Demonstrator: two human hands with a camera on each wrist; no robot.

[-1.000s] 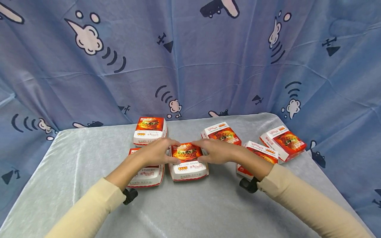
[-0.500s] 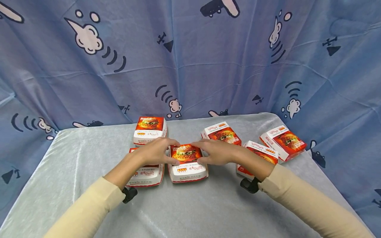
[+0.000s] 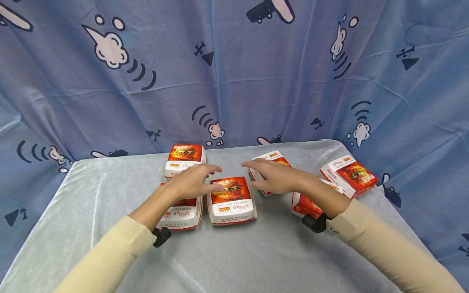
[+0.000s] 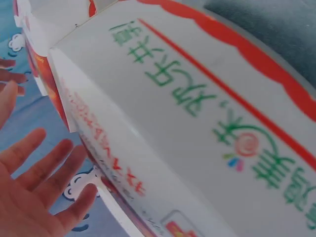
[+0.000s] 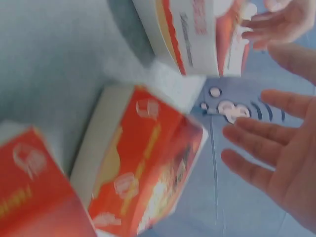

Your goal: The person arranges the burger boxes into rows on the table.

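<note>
A red and white burger box (image 3: 233,205) with a burger picture on its lid lies on the grey cloth, between the two hands. My left hand (image 3: 194,182) hovers at its left side, fingers spread and the thumb overlapping the lid in the head view. On the other side my right hand (image 3: 275,177) is raised apart from the box, its fingers loosely extended. In the left wrist view the left hand (image 4: 42,185) holds nothing beside a large white box side (image 4: 163,113). The right wrist view shows the right hand (image 5: 279,143) with nothing in its grasp.
Two matching boxes stand at the left, one at the back (image 3: 185,158) and one in front (image 3: 182,215), partly behind the left arm. Right of centre, one box (image 3: 256,175) and another (image 3: 305,204) are partly covered by the right arm. A tilted box (image 3: 349,175) lies far right. A blue patterned curtain (image 3: 234,81) hangs behind.
Both hands have let go of the middle box's sides and lifted, the right one moving off to the right. The box slid slightly toward me earlier and now rests uncovered.
</note>
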